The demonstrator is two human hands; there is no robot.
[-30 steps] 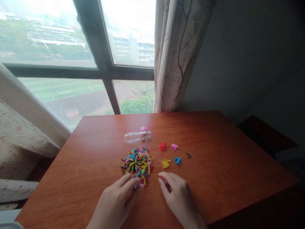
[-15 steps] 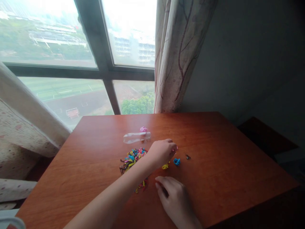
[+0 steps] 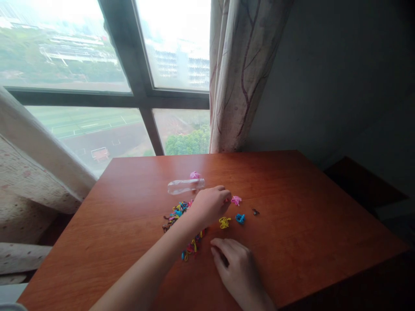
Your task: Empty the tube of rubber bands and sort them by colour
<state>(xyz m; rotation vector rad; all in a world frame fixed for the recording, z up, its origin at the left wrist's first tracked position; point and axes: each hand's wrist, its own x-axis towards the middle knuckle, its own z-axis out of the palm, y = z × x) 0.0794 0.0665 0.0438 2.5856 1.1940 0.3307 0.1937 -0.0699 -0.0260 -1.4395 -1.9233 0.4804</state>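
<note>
My left hand (image 3: 212, 205) hovers with bent fingers just left of a small pink pile (image 3: 236, 200); its fingertips are partly hidden. My right hand (image 3: 236, 268) rests near the front of the table, thumb and fingers curled with a gap between them, and nothing shows in it. Under and beside my left forearm lies a mixed heap of coloured bands (image 3: 177, 214). Small separate piles sit to the right of it: yellow (image 3: 224, 223), blue (image 3: 240, 218) and dark (image 3: 256, 212).
A clear plastic bottle-shaped container (image 3: 184, 186) lies on its side on the brown table (image 3: 308, 220), with a pink object (image 3: 195, 175) behind it. The window and patterned curtains (image 3: 240, 77) stand beyond the table's back edge.
My left hand has moved left, away from the pink pile, which now shows fully. More of the yellow pile is visible. My right hand has hardly moved.
</note>
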